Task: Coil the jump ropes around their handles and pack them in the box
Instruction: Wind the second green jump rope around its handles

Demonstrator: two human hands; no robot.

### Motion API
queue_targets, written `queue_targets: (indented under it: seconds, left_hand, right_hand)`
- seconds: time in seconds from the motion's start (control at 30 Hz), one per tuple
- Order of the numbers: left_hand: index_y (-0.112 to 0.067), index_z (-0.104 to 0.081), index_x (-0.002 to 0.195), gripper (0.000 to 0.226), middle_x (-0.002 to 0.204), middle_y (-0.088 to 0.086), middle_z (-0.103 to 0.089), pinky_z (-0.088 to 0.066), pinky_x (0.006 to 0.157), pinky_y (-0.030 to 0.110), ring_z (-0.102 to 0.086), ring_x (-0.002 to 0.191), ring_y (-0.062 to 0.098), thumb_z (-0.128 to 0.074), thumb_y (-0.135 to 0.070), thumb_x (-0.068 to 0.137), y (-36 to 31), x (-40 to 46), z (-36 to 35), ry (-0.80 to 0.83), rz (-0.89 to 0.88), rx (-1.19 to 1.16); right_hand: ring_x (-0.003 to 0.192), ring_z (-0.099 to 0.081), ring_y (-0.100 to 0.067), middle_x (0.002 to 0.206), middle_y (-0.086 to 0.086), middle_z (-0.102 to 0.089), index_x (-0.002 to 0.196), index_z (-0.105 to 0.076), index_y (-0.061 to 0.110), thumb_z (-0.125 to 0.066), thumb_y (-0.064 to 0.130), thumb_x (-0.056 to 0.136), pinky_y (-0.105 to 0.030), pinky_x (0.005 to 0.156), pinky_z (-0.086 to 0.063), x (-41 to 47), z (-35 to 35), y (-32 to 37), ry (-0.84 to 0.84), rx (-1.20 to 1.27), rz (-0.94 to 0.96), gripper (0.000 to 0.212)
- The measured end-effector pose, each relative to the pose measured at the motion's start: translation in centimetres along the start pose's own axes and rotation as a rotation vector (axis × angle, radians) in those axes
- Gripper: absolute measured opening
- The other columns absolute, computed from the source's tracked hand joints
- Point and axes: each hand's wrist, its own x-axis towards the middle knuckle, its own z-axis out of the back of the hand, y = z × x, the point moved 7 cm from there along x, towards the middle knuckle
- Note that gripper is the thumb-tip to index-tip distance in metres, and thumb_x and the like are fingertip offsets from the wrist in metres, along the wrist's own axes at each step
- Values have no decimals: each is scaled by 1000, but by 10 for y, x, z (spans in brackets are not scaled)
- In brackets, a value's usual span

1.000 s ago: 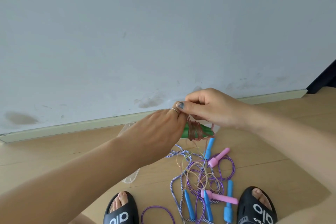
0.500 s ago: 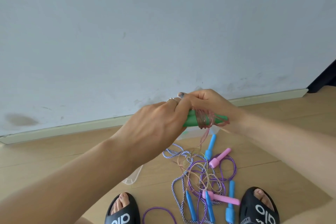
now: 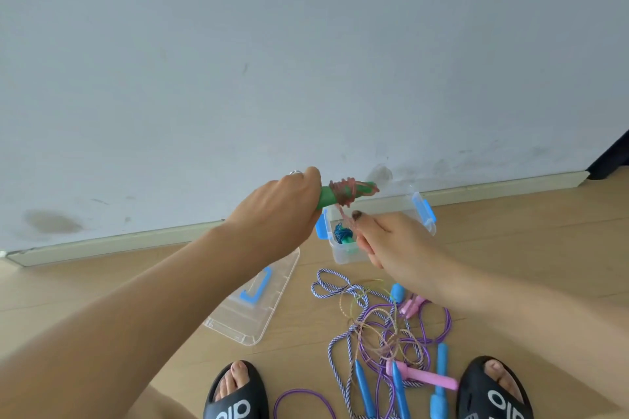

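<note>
The green handles (image 3: 326, 197) were held up in the air in front of the wall (image 3: 306, 61), over the box, the left hand (image 3: 282, 211) gripping their near end with its fingers curled round them. Turns of the pinkish rope (image 3: 347, 194) were bunched around the middle of the handles, and a short tail ran down from that coil to the right hand (image 3: 391, 241), whose thumb and fingers pinched it just below. By my judgement this rope was close to fully wound, with only that tail left to wrap or tuck. Under the hands, the clear box (image 3: 343, 257) with blue latches stood open on the floor (image 3: 527, 248) against the skirting; one bundle, blue rope on a greenish handle (image 3: 342, 236), already lay inside. Its lid (image 3: 252, 309) rested flat on the floor to the left. Most of the job looked undone: a loose tangle (image 3: 384, 326) of purple, striped and thin pale ropes with blue and pink handles lay near the person's feet. The black slippers (image 3: 235, 398) carried white lettering, cut off at the frame's edge; it seemed to read "alo", though I cannot be sure.
</note>
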Motion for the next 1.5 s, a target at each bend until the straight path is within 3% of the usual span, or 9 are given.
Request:
queue_targets:
  seconds: [0.2,0.3,0.37,0.47,0.67,0.8,0.87,1.0,1.5]
  left_hand:
    - [-17,-36,94,13,92,4,-53,-33,60,33,-52,69,29,-41,-4,94,0,8,-32,133,-55,270]
    - [-15,-46,108,22,94,3,-50,-34,60,34,-62,80,30,-41,-1,91,-22,2,-43,135,-187,272]
    - [-13,-51,102,21,77,0,-42,-29,51,33,-54,59,26,-56,-3,84,-38,-4,-39,9,-284,262]
    - [-13,-53,75,33,57,-1,-36,-17,39,27,-24,41,21,-79,-1,59,-56,-12,-27,-93,-397,226]
    - [-15,-46,75,36,59,0,-44,-18,38,27,-23,43,22,-80,-6,66,-64,-24,-8,-179,-415,138]
    - [-16,-45,83,24,70,1,-51,-25,45,30,-40,48,26,-69,-12,81,-56,-22,-20,-110,-379,130]
    - [-18,-37,91,14,85,2,-52,-32,57,34,-58,72,31,-50,-17,95,-42,-14,-33,31,-242,128]
    - [-16,-37,90,14,85,2,-48,-41,65,38,-56,81,31,-40,-24,101,-10,0,-42,131,-101,-2]
    - [-18,-44,104,6,91,2,-51,-33,63,34,-60,82,30,-40,-21,102,-51,-16,-36,228,-262,225]
  right_hand:
    - [48,-35,-21,49,-2,-40,62,-34,17,-35,47,101,-32,49,-28,-40,-4,46,-112,-564,375,48]
    - [45,-33,-19,44,0,-34,59,-34,17,-35,48,97,-29,45,-20,-26,29,58,-270,-538,440,49]
    - [46,-27,-18,43,1,-28,56,-30,18,-43,43,98,-30,47,-20,-11,50,54,-307,-497,417,51]
    - [52,-24,-16,52,2,-25,57,-32,15,-50,42,99,-33,53,-23,13,63,37,-219,-374,359,53]
    - [56,-23,-16,59,-2,-26,61,-34,11,-55,44,97,-27,52,-21,30,66,21,4,-176,251,54]
    - [52,-20,-15,54,3,-24,58,-33,14,-54,37,99,-24,49,-20,22,70,33,7,-45,257,52]
    - [54,-19,-16,55,2,-23,57,-31,15,-56,32,98,-26,50,-18,11,68,43,38,-23,282,51]
    - [54,-21,-13,58,1,-22,53,-34,16,-60,27,97,-23,49,-19,-14,47,46,212,-111,299,51]
    - [58,-20,-15,64,-3,-19,60,-26,14,-59,35,96,-27,52,-15,6,65,48,-4,-188,315,53]
